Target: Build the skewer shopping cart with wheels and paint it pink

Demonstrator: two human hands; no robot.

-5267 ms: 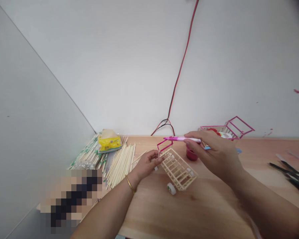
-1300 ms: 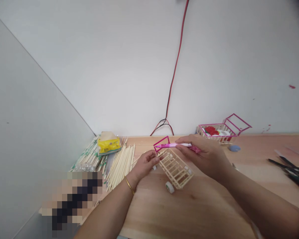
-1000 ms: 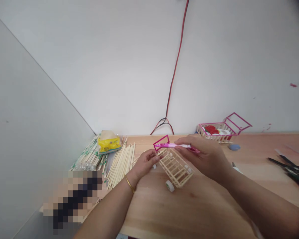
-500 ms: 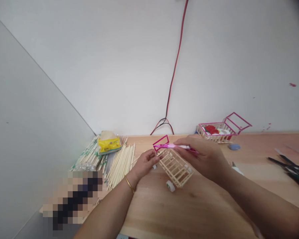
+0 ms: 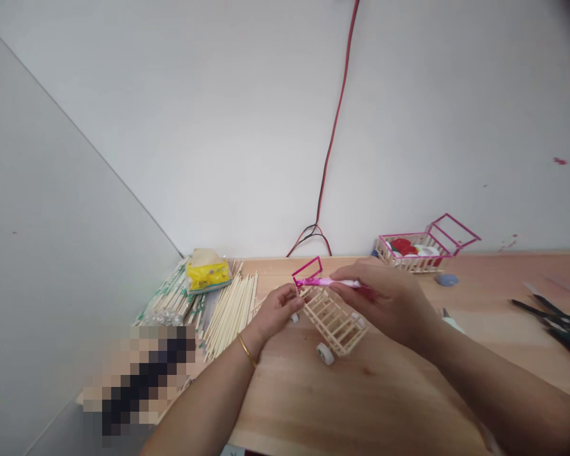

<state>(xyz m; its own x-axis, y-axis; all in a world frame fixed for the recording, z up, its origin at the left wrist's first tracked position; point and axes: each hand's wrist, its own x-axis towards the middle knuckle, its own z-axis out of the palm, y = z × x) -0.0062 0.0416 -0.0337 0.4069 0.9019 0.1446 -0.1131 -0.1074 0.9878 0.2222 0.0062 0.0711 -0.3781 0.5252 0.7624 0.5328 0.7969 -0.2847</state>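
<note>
My left hand pinches the far left corner of a small wooden-stick cart with white wheels. The cart is tilted above the table, and its handle frame is magenta while the slatted body is bare wood. Between the fingers of my right hand is a white and pink marker, held nearly level. Its magenta-stained tip is at the base of the handle frame, close to my left fingertips. Whether the tip touches the wood I cannot tell.
Behind my right hand stands a second cart with magenta edges, holding red and white pieces. Pliers and a blue round piece lie at right. Loose sticks and a yellow tissue pack are at left, against the wall.
The marker has shifted slightly left and down along the handle's base, with my right hand following. My left hand and the cart have hardly moved.
</note>
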